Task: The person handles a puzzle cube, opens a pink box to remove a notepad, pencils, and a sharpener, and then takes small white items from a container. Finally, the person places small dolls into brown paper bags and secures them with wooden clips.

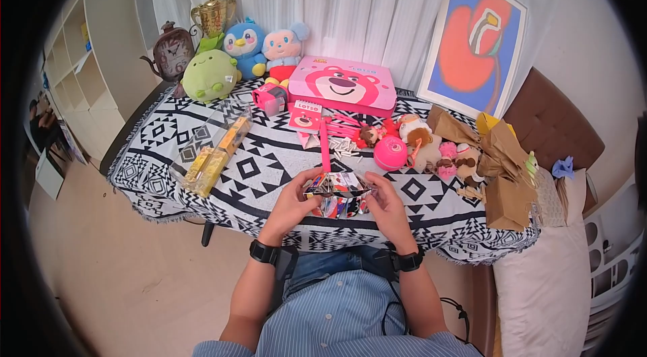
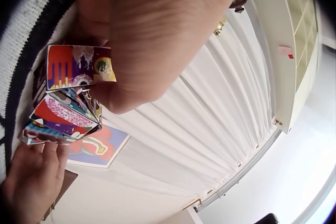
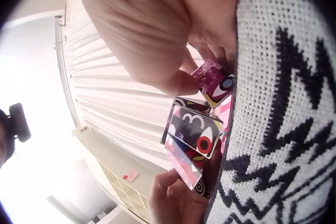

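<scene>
The fingers of the left hand [image 1: 294,205] and right hand [image 1: 389,207] pinch opposite ends of a brightly printed, many-panelled piece [image 1: 345,180], each thumb on its near side and the other fingers partly hidden behind it. Its panels stand at different angles, with a dark gap between them; one shows a red eye on black. The piece is between the hands, over the near part of the patterned cloth [image 1: 246,167]; whether it touches the cloth I cannot tell. Just beyond it lies a narrow pink strip [image 1: 325,148], with small white pieces [image 1: 346,147] beside it and a pink ball [image 1: 390,153] to the right. Farther back are a LOTSO notebook [image 1: 305,117] and a large pink box [image 1: 344,86]. Clear-wrapped yellow packages [image 1: 217,157] lie to the left, brown paper bags [image 1: 507,203] to the right. Behind, a green plush [image 1: 210,79] sits near a gold trophy [image 1: 213,15], and a framed picture [image 1: 474,44] leans by white curtains [image 1: 350,13].
</scene>
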`<state>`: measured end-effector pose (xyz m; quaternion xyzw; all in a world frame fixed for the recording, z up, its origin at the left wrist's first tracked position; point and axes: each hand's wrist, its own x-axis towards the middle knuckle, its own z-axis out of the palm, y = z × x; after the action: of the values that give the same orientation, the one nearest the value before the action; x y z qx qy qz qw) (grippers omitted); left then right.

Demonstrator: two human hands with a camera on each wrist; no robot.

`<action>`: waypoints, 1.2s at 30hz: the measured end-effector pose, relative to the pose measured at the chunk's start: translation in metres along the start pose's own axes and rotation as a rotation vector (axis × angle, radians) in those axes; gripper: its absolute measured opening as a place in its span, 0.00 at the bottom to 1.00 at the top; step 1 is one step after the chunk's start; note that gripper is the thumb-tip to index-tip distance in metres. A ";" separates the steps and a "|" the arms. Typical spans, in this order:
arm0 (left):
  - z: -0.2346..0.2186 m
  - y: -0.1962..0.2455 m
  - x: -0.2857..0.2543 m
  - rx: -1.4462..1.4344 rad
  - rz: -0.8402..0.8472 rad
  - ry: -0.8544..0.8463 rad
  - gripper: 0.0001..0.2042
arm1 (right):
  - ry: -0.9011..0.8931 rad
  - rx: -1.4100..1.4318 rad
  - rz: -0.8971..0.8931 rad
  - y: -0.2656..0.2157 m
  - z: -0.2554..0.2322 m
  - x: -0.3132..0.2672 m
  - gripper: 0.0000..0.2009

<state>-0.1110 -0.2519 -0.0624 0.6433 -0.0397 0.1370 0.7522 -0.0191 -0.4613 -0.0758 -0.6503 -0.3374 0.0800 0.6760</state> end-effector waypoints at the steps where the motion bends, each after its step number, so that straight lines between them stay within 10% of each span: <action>1: 0.000 -0.001 0.000 0.000 0.000 0.000 0.26 | 0.000 0.000 0.000 -0.001 0.000 0.000 0.21; 36: 0.000 0.000 0.000 -0.165 -0.103 -0.043 0.19 | 0.184 -0.095 0.036 0.010 0.003 0.002 0.12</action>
<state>-0.1106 -0.2522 -0.0619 0.5833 -0.0338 0.0805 0.8075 -0.0161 -0.4562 -0.0849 -0.6923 -0.2654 0.0158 0.6709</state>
